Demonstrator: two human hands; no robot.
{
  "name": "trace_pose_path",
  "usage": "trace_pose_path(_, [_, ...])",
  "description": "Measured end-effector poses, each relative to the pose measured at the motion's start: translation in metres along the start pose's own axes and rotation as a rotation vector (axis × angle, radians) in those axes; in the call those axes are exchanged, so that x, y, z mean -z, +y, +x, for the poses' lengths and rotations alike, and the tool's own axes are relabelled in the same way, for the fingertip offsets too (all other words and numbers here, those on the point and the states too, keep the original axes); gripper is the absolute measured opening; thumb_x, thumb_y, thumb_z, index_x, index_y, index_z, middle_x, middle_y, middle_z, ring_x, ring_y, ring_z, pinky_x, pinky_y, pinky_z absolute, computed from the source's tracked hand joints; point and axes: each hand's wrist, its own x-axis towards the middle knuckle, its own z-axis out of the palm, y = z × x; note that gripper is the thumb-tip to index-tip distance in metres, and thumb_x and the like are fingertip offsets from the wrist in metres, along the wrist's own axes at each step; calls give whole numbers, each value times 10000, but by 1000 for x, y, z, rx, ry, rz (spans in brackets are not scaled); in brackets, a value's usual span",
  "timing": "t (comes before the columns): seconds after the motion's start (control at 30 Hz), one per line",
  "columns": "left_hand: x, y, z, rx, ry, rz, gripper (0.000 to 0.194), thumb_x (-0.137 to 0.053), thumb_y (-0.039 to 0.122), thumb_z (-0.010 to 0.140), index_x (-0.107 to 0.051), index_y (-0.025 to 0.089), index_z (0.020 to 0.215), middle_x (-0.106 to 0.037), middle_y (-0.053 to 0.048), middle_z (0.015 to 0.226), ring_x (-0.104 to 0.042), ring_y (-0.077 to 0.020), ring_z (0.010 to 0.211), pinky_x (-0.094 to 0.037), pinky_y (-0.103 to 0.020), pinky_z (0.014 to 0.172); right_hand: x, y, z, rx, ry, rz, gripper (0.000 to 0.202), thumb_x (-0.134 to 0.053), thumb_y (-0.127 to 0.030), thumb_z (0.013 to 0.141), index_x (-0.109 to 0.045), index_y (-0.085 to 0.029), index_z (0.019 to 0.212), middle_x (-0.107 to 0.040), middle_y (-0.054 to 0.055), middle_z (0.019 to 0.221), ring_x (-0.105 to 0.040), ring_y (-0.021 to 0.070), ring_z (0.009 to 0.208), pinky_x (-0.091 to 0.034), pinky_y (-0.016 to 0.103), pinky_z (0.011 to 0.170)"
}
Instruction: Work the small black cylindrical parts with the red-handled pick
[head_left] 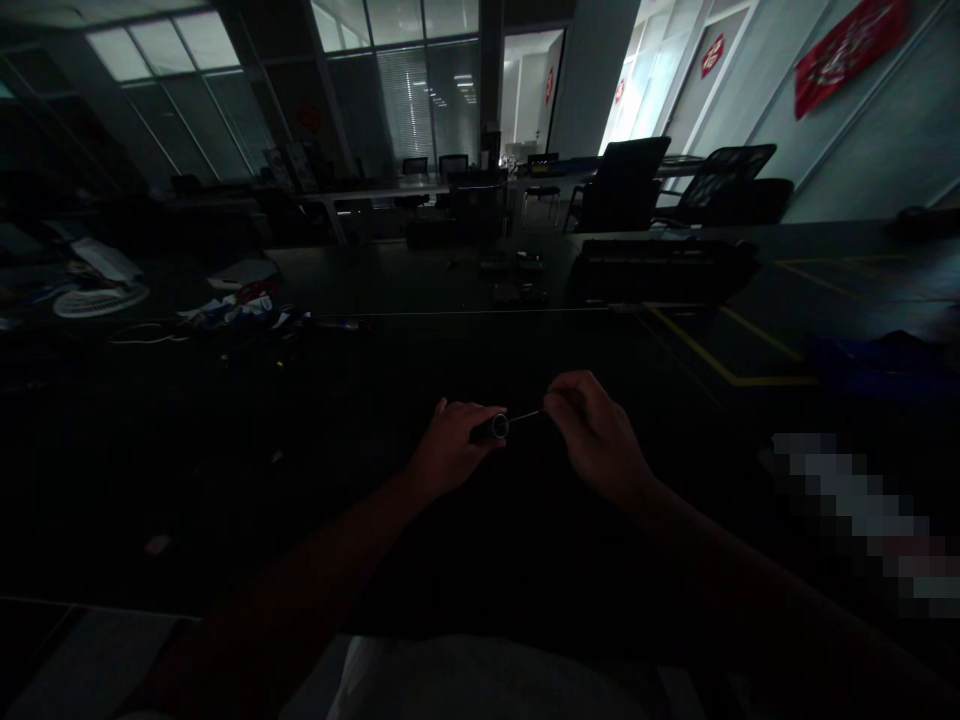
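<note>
At the far left of the dark counter [360, 370], a white rounded thing [101, 300] lies near a crumpled heap [244, 308], too dim to sort into separate items. The left hand [454, 445] comes next, closed around a dark tube [484, 431]. The tube sits at that hand's fingertips, between the two hands but touching only the left, which is plainly the nearer. Its long axis runs roughly crosswise, with the round, pale-rimmed end [500, 426] turned right and toward the wearer; the other end is lost in the fingers. Just right of that rim is a thin rod [525, 415], rising slightly as it goes over to the right hand [600, 435]. That hand is pinched narrow, fingertips and thumb together at the rod's right end; whatever else it may hold is hidden by the fingers. The rod lies nearly level between the hands, yet whether it enters the tube, touches its rim or passes behind cannot be told in this light. Farther right, yellow lines [772, 381] mark the counter, with a blue bundle [885, 362] beside them, and nearer the wearer a blocky blurred patch [847, 500] masks whatever is there
</note>
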Motion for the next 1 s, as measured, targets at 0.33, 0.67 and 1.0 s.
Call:
trace_pose_path(0.33, [-1,-3,0,-31,2,-9,394,-707,229,887,-631,316,1264,-688,-36,1249,-600,-258,1194,-218,-635,1161,-3,7,-2,8,25,102,187,-537,-353,916,-547,-241,1066,-670,33,894,-654,200,793,-483,348,695])
trace_pose_path(0.67, [3,-5,0,-194,50,61,427,-684,249,907,-599,312,1321,-673,-60,1266,-589,-251,1217,-248,-589,1177,-3,20,16,-315,67,438,333,-489,-483,947,-602,-229,763,-588,17,661,-556,173,612,-465,336,612])
trace_pose_path(1.0, [3,-6,1,-105,36,10,434,-695,224,903,-592,322,1312,-672,-46,1270,-586,-248,1220,-251,-627,1150,-5,16,11,-215,168,380,276,-503,-458,960,-595,-228,836,-563,-24,668,-543,149,653,-420,313,648])
